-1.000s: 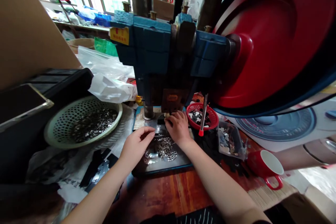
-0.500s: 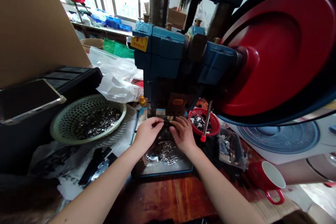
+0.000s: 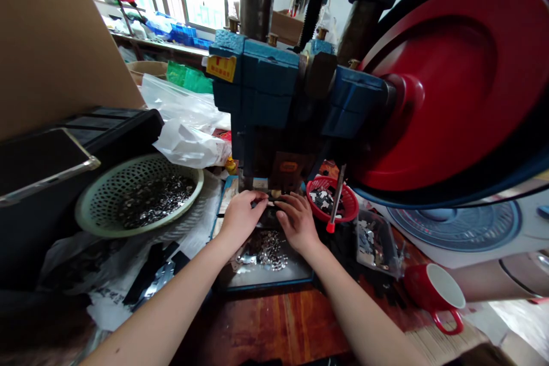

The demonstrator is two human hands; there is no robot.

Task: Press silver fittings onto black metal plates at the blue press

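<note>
Under the head of a blue press [image 3: 268, 88], both hands meet at the die. My left hand [image 3: 242, 216] is closed, thumb and forefinger pinched at a small pale metal piece [image 3: 271, 203] in front of the punch. My right hand [image 3: 299, 222] is beside it, fingers spread and stretched forward, thumb apart, fingertips by the die's right side. Whether they touch the piece I cannot tell. Below the hands, a heap of small shiny metal parts [image 3: 270, 251] lies on the press's metal base plate [image 3: 266, 280].
Left stands a pale green basket [image 3: 96, 223] of small metal parts. On the right are a red basket [image 3: 352, 206], a clear plastic box [image 3: 377, 266] of flat pieces, a red mug [image 3: 422, 286] and a large red flywheel [image 3: 454, 91]. A red-tipped lever [image 3: 337, 200] hangs near my right hand.
The small pale metal piece now shows between my hands at the die. My right fingers have shifted slightly; the view has moved a little.
</note>
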